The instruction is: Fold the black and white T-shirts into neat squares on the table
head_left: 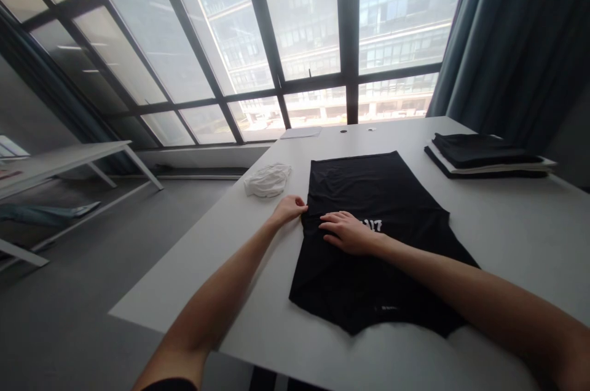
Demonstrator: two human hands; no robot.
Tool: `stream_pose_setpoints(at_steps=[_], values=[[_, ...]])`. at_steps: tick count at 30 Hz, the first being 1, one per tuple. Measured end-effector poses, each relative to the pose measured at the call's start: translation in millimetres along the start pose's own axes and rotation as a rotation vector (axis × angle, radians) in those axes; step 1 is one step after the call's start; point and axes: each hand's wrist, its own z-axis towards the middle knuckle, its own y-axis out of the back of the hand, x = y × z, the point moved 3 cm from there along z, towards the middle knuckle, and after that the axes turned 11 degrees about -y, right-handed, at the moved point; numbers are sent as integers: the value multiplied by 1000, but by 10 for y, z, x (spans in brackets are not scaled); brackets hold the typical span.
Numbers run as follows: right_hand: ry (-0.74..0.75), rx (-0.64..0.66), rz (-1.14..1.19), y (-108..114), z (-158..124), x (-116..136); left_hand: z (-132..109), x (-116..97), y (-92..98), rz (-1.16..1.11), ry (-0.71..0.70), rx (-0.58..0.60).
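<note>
A black T-shirt (369, 188) lies spread on the white table, its neckline toward me and its hem toward the window. White lettering on its middle is partly covered by my right hand (348, 231), which rests flat on the cloth with fingers stretched out. At the shirt's left edge, my left hand (290, 209) pinches the fabric between thumb and fingers. Just beyond my left hand sits a crumpled white cloth or bag (268, 181); its exact kind is unclear.
On the right of the white table (193, 274) stands a stack of folded black and white garments (488, 154). A paper sheet (301, 132) lies at the far edge, near two small cable holes. Another table (69, 160) is at the left; windows and a curtain (498, 40) stand behind.
</note>
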Motion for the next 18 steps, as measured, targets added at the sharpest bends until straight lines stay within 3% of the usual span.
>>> stream_pose_setpoints(at_steps=[5, 11, 18], values=[[-4, 12, 16, 18, -8, 23, 25, -38, -22, 45, 19, -28], [2, 17, 11, 41, -4, 32, 12, 7, -9, 74, 14, 31], [-13, -4, 36, -16, -23, 15, 25, 33, -52, 165, 134, 38]])
